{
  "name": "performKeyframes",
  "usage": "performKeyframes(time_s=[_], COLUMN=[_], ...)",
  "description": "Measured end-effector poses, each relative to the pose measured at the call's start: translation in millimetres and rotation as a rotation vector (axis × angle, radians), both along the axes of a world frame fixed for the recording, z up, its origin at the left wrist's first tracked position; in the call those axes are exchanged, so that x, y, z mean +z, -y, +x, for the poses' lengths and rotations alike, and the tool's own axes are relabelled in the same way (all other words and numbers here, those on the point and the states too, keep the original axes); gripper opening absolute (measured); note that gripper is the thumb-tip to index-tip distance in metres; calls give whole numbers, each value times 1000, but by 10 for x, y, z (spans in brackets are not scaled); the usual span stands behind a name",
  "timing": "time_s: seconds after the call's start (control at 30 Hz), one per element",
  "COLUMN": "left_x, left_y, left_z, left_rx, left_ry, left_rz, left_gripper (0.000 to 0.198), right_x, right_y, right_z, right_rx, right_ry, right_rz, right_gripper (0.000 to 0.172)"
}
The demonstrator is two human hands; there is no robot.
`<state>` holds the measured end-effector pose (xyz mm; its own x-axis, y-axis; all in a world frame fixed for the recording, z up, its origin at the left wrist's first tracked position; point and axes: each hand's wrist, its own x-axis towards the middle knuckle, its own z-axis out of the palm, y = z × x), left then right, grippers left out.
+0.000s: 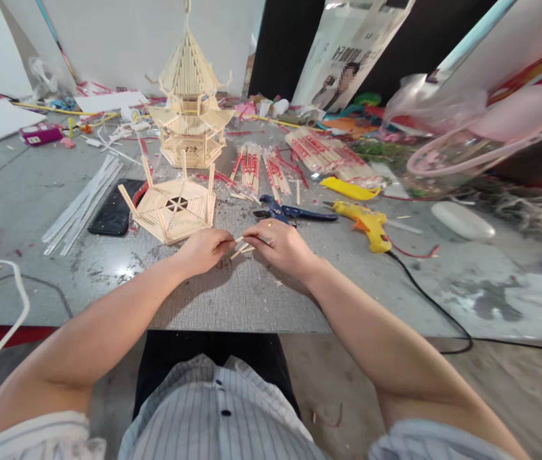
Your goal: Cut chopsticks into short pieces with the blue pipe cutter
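Striped shirt cloth [213, 409] lies nearest the camera, with the near edge of the grey counter [261, 313] just beyond it. Over the near middle of the counter, the left hand [208, 249] and right hand [278, 243] are drawn narrow, seeming to pinch one short stick [240, 239] between their fingertips. A few loose sticks [241, 250] show below, beside the right hand's fingers; whether these are held too, I cannot tell. Something that thin could slip or snap if the two hands pull or twist unevenly.

Just beyond the left hand sits a hexagonal stick platform [189, 218] with four posts visible around its rim, some leaning outward. A careless knuckle could shove it or break a post loose. Blue cutters [309, 214] lie immediately beyond the right hand, so reaching forward blindly could nick a finger. Farther right rests a yellow glue gun [364, 220]; its black cord [419, 300] runs over the near edge, where a snagging arm could drag it. If hot, which cannot be seen, it might burn skin. Behind the platform stands a tall stick tower [188, 121], exposed to any hard bump.
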<state>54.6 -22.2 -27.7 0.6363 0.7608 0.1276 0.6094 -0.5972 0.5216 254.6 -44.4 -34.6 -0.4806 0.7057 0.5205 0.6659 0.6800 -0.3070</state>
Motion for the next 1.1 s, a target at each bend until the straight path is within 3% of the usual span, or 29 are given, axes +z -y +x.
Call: performKeyframes(time_s=[0.2, 0.4, 0.6, 0.83, 1.1], left_x=[-32, -47, -53, -40, -52], left_y=[-24, -34, -35, -27, -26], left_z=[-20, -51, -45, -48, -47], left_rx=[6, 25, 13, 1, -9], left_ry=[49, 58, 58, 36, 23], left_rz=[1, -5, -34, -35, -16], left_gripper=[25, 25, 23, 23, 23], right_x=[19, 172, 340, 302, 304], right_y=[-91, -265, -594, -1071, -1118], right_z=[127, 89, -167, -376, -545], right_rx=[-244, -430, -471, -494, -522], right_ry=[-84, 155, 466, 656, 727], right_rz=[-51, -165, -264, -255, -338], right_gripper=[17, 20, 27, 32, 38])
